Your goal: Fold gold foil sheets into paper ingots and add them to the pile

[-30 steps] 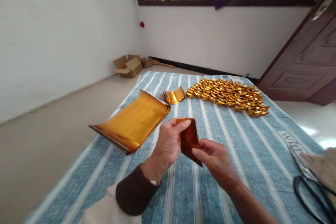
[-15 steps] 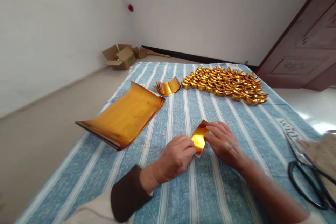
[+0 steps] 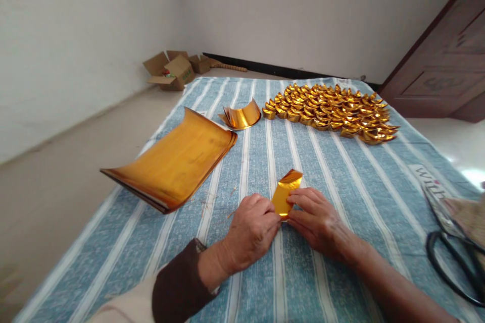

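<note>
A small sheet of shiny gold foil paper [image 3: 283, 197] lies between my hands, its far end curled up. My left hand [image 3: 254, 229] pinches its near left corner, fingers bent. From the right, my right hand [image 3: 316, 214] grips the near right edge with thumb and fingers. Beyond it, at the back right, sit rows of folded gold paper ingots [image 3: 329, 108]. A stack of large gold foil sheets [image 3: 170, 161] curves up at its ends on the left. Behind that stands a small curled stack of gold paper pieces [image 3: 242, 115].
A blue and white striped cloth [image 3: 253, 161] covers the table. Black-handled scissors [image 3: 447, 247] lie at the right edge beside a beige cloth [image 3: 466, 217]. Open cardboard boxes [image 3: 172, 73] stand on the floor at the back left. A brown door [image 3: 435, 75] is at the right.
My right hand has moved from the far edge of the small gold paper down to its near end. The far end now shows, curled. The view has tilted slightly down.
</note>
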`<act>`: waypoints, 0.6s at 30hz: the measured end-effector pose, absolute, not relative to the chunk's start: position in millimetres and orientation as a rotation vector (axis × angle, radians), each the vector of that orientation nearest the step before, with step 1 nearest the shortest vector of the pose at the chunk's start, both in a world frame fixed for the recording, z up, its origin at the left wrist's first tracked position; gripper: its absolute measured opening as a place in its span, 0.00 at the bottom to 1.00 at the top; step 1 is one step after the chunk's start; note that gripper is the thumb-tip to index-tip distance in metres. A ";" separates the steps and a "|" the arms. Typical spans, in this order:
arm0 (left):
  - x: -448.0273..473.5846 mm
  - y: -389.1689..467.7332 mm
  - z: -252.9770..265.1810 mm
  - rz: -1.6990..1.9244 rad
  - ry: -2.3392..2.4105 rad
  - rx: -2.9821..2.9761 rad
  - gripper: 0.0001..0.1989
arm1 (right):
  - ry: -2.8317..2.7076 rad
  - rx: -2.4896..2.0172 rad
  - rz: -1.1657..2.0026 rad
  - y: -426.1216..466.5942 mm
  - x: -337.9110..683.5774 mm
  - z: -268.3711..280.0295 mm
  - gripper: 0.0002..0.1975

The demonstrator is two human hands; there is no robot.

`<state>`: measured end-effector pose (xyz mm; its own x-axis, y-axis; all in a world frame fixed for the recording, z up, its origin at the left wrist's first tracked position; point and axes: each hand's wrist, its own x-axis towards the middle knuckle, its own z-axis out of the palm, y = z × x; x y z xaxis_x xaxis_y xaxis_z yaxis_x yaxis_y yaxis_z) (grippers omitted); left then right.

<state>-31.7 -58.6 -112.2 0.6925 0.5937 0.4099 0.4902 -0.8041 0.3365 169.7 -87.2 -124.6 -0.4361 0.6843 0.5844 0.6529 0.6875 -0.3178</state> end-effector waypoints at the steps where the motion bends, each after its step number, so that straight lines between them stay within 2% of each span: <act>1: -32.4 -58.9 -112.3 0.747 0.900 2.695 0.09 | -2.190 -1.019 0.078 -86.2 168.8 -123.5 0.07; 9: -37.8 -58.7 -109.3 0.586 1.000 2.564 0.06 | -2.347 -1.007 0.249 -75.8 171.3 -117.1 0.07; 18: -35.2 -65.4 -104.4 0.504 1.256 2.438 0.09 | -2.273 -1.034 0.371 -65.0 167.1 -115.7 0.13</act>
<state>-35.2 -65.4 -104.4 0.5431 0.8260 0.1505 0.7010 -0.5448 0.4602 167.1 -65.0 -115.7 -0.5106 0.7547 0.4120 0.5846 0.6561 -0.4773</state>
